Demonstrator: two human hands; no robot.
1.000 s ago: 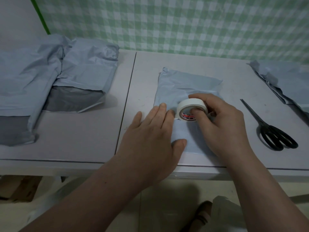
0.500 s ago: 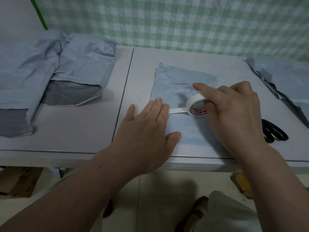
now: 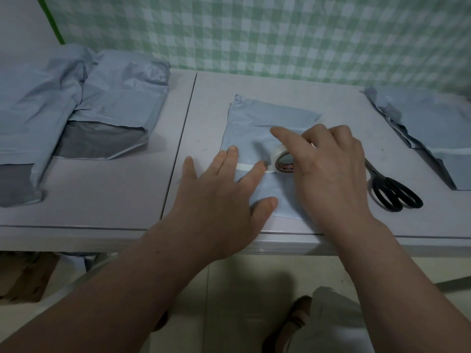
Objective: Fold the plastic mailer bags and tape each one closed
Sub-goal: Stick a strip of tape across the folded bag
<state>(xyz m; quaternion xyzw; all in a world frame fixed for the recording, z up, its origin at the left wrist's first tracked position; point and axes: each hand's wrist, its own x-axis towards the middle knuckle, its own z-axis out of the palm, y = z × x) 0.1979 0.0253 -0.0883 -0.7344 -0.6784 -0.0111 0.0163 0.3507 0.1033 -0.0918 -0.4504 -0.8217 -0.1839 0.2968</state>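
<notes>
Fingers [image 3: 230, 159] of my left hand [image 3: 219, 197] lie flat and straight, pressing the free end of a white tape strip [image 3: 244, 166] onto the folded mailer bag [image 3: 257, 123], which rests on the surface [image 3: 127, 200] beneath them. Just right of them, my right hand [image 3: 328, 174] grips the tape roll [image 3: 281, 161] with its index finger stretched out. Black scissors [image 3: 392, 192] lie further right, beside its knuckles.

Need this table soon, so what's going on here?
A person is taping a folded grey-blue plastic mailer bag on the pale table. The left hand lies flat, pressing the free end of white tape. The right hand holds the white tape roll, a short strip drawn out. Black scissors lie untouched at the right. More mailer bags lie at both sides.
</notes>
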